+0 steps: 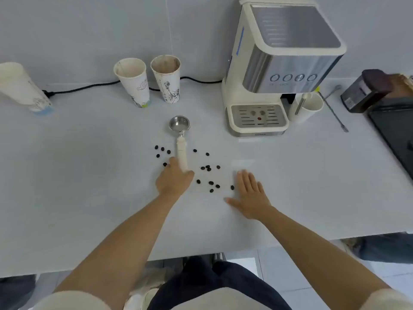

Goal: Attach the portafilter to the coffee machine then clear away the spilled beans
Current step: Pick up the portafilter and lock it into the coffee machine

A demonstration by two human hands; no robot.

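1. Steel basket, cream handle: portafilter [180, 139] lying on the table [89, 175] among spilled beans [209, 168], left of the coffee machine [268, 86].
2. Likely rigid and head-heavy; best held well up the handle.
3. Left hand [174, 179] over the handle's near end, grip not clear.
4. Right hand [251, 194] flat, fingers spread, empty.
5. Hidden: group head under the machine's front; beans beneath the left hand unknowable.

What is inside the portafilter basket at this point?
The portafilter lies on the table, its basket open upward, showing only bare metal; no grounds or beans visible. The left hand covers the handle's near end.
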